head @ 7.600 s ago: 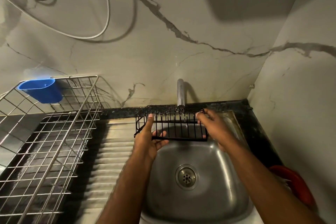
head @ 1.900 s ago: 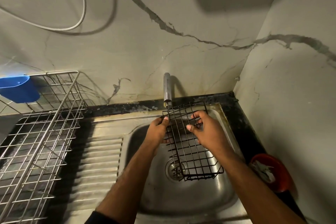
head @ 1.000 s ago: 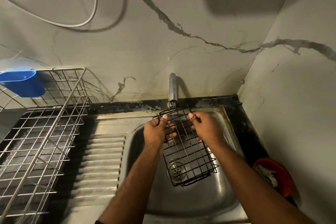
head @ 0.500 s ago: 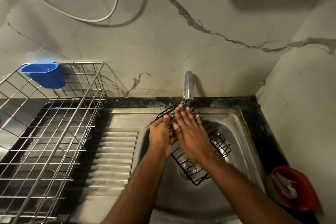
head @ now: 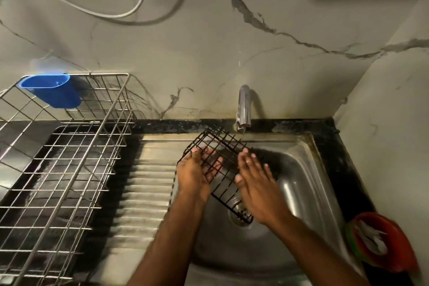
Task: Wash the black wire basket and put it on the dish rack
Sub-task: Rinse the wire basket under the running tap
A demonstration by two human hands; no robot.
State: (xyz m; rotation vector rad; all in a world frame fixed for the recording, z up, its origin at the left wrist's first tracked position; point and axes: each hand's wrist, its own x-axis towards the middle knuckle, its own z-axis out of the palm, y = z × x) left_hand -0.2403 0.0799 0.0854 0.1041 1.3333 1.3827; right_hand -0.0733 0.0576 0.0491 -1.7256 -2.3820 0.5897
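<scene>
Marbled wall panels fill the upper half of the head view, with a pale hose looping across the top left, and below them a dark worktop (head: 343, 165) carries a steel sink (head: 299, 183) set in the lower middle of the frame.

At the centre, the black wire basket (head: 218, 158) is held tilted over the sink bowl, its upper corner just under the tap (head: 243, 109), most likely so that the thin stream of water runs down through the wires and drains straight into the bowl. Its lower end hangs above the drain (head: 239, 216).

The left hand (head: 197, 172) supports the basket from the left side, its fingers curled in behind the wires and showing through the mesh, which steadies the basket while it is worked on. The right hand (head: 255, 181) lies flat against the basket's right side with straight, slightly spread fingers, apparently rubbing the wires rather than gripping them.

The dish rack (head: 69, 158), a silver wire frame, stands at the left of the frame, beside the ribbed draining board (head: 144, 181). A blue cup (head: 51, 90) hangs on its far rim at the upper left. A red bowl (head: 383, 241) holding white scraps sits at the lower right.

Judging by this, washing is underway and the move to the rack is not yet done.
</scene>
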